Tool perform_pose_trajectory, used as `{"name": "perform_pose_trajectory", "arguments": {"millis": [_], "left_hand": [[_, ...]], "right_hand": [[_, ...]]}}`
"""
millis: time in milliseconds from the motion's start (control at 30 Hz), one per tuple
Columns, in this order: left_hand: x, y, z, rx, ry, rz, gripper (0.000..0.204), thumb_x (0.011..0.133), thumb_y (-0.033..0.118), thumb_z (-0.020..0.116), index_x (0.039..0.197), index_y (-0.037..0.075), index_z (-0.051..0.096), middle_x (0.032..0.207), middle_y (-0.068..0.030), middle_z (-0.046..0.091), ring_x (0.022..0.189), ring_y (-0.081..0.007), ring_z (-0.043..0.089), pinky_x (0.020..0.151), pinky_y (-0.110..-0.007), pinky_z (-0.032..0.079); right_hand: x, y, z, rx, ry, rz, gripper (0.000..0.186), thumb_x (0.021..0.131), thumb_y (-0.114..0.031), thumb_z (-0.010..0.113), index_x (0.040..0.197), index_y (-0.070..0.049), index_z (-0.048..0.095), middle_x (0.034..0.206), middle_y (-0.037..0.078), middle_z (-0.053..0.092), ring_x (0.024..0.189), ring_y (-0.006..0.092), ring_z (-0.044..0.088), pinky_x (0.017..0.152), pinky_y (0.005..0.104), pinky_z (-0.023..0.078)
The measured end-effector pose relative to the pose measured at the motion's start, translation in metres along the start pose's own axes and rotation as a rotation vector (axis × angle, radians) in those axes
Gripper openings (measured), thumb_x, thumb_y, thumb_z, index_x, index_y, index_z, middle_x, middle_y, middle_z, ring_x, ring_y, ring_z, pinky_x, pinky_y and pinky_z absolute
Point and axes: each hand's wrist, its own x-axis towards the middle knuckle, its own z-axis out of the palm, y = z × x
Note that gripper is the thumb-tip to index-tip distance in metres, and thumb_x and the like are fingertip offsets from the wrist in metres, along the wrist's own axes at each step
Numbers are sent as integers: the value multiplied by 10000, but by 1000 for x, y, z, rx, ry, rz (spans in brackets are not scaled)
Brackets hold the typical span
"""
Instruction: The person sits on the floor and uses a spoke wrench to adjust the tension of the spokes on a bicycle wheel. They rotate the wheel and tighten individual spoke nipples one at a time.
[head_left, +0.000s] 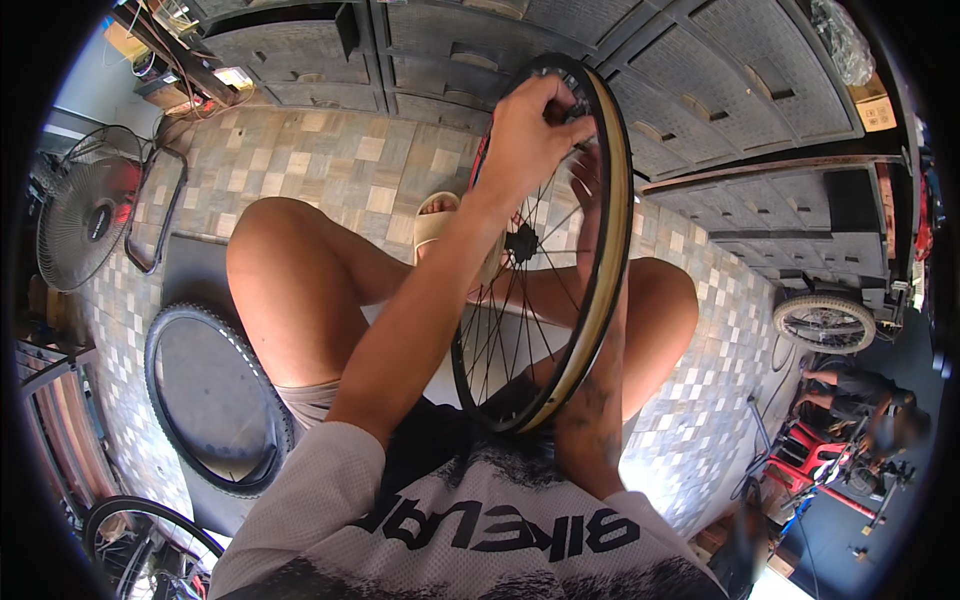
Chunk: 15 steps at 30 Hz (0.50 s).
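A spoked bicycle wheel [613,225] without a tyre stands upright between my thighs, its lower rim against my lap. Yellowish rim tape lines its black rim, and the dark hub [521,243] faces left. My left hand [530,130] is closed on the upper rim, thumb and fingers bent together. My right hand [588,185] is on the wheel's other side, partly covered by the rim; its visible fingers are apart and slightly blurred near the upper rim. A loose black tyre [160,385] lies at my left on a grey mat [215,400].
Grey drawer cabinets [440,70] line the far side. A fan [95,215] stands at far left. Another wheel [825,324] leans at right, near a seated person [860,390] and a red chair [805,450]. More bicycle parts [150,545] are at lower left.
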Motion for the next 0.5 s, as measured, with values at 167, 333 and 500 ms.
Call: {"name": "perform_pose_trajectory", "arguments": {"millis": [167, 333, 500], "left_hand": [[-27, -6, 17, -567, -65, -271, 174, 987, 122, 727, 1023, -32, 655, 1054, -183, 761, 862, -205, 748, 769, -304, 572], [-18, -22, 28, -1008, -65, -444, 108, 1029, 81, 652, 1063, -20, 640, 1085, -198, 764, 917, -233, 763, 811, -304, 589], [9, -37, 31, -880, -93, -479, 141, 994, 72, 696, 1073, -24, 628, 1064, -202, 762, 837, -211, 761, 749, -306, 590]], "right_hand": [[-138, -89, 1, -248, 13, 83, 479, 1018, -180, 570, 1427, 58, 492, 1339, 195, 620, 1136, 210, 647, 982, 334, 541], [-141, -118, 27, -300, -17, -34, 624, 848, 63, 675, 1437, 69, 470, 1418, 178, 588, 1039, 168, 632, 895, 284, 530], [-102, -127, 37, -251, -52, -29, 605, 840, 71, 652, 1422, 67, 485, 1386, 140, 610, 1001, 144, 609, 852, 273, 516]]}}
